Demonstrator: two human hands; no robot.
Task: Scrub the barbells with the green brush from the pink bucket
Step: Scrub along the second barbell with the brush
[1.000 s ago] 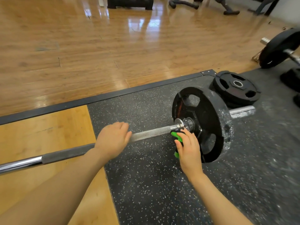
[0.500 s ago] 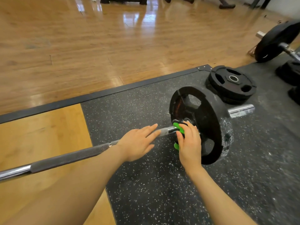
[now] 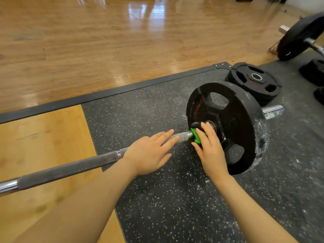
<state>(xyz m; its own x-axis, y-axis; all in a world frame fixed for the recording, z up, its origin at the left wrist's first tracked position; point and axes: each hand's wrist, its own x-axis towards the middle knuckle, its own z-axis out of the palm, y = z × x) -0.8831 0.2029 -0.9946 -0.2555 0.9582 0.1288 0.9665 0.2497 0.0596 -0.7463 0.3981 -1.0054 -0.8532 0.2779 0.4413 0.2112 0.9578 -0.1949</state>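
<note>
A steel barbell (image 3: 73, 168) lies across the wooden platform and the black speckled mat, with a black weight plate (image 3: 235, 123) on its right end. My left hand (image 3: 150, 153) rests flat on the knurled shaft, fingers straight and pointing toward the plate. My right hand (image 3: 210, 151) holds the green brush (image 3: 197, 136) against the bar just inside the plate; most of the brush is hidden under my fingers. The pink bucket is not in view.
A stack of black plates (image 3: 256, 81) lies flat behind the loaded plate. A second barbell with a black plate (image 3: 298, 35) stands at the far right. White suds or powder (image 3: 263, 137) mark the mat beside the plate. Glossy wooden floor (image 3: 105, 41) stretches beyond the mat.
My left hand slid right along the shaft toward the plate and flattened its fingers. My right hand kept the brush at the collar, shifting slightly.
</note>
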